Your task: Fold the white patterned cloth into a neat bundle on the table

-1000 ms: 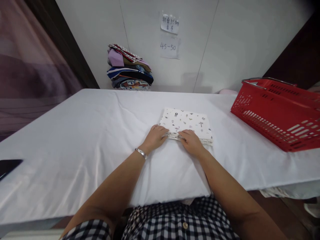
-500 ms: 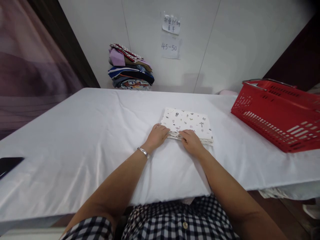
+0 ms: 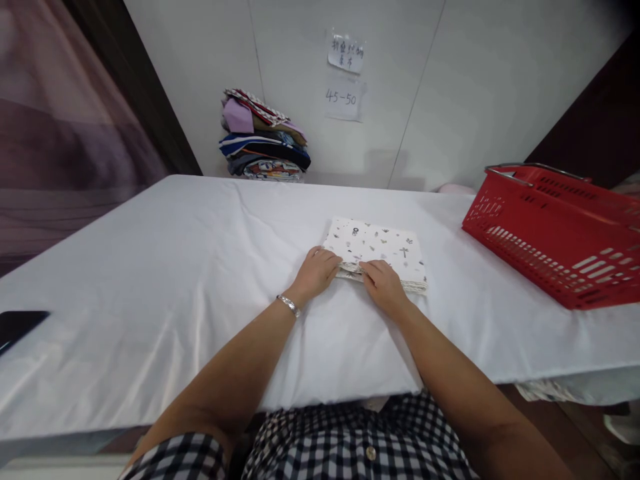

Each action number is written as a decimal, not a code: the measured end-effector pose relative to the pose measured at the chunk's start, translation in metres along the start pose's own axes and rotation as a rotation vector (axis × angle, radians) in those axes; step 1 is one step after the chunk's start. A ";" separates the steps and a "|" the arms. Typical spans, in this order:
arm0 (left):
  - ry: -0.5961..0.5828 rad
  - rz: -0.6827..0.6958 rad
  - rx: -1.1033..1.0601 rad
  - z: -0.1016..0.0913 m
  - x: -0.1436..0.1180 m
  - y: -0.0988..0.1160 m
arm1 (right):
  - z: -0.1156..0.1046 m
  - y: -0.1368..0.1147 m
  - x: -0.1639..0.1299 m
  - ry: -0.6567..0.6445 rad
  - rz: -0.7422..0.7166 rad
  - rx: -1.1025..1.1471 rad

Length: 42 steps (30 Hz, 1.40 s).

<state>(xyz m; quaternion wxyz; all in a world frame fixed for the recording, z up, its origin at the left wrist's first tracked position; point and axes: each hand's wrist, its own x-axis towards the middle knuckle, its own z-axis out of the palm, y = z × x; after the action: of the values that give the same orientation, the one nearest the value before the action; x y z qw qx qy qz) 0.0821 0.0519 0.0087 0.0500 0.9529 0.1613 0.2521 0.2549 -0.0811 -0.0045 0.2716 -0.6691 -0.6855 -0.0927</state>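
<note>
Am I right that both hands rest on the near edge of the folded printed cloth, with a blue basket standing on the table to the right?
Not quite: the basket is red, not blue, as the head view shows. The rest holds: the left hand and right hand rest on the near edge of the folded printed cloth, and the basket stands on the table to the right.

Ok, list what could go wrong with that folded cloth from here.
Both hands, left hand and right hand, grip only the near edge of the folded cloth, so its stacked layers may slip apart if lifted. Dragging it could also wrinkle the loose white sheet on the table.
</note>
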 end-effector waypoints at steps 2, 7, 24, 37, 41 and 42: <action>-0.002 0.002 0.002 0.000 -0.001 0.000 | -0.002 -0.002 -0.001 -0.029 -0.014 -0.002; -0.052 0.019 -0.035 -0.004 -0.004 -0.001 | -0.005 -0.006 -0.002 -0.102 -0.027 0.003; -0.018 -0.007 -0.070 0.005 -0.006 -0.008 | 0.000 -0.003 0.000 -0.036 0.006 0.023; 0.040 -0.007 0.047 0.003 0.004 -0.002 | 0.008 -0.002 0.005 0.074 0.026 -0.066; -0.004 -0.027 0.065 0.003 0.003 -0.001 | 0.007 -0.003 0.005 -0.016 0.014 -0.077; -0.006 -0.030 0.062 0.003 0.002 -0.001 | 0.007 -0.003 0.005 -0.021 0.015 -0.075</action>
<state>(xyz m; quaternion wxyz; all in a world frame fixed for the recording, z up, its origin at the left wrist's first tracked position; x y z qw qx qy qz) 0.0850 0.0540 0.0069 0.0247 0.9522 0.1832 0.2432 0.2504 -0.0737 -0.0075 0.2398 -0.6847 -0.6794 -0.1096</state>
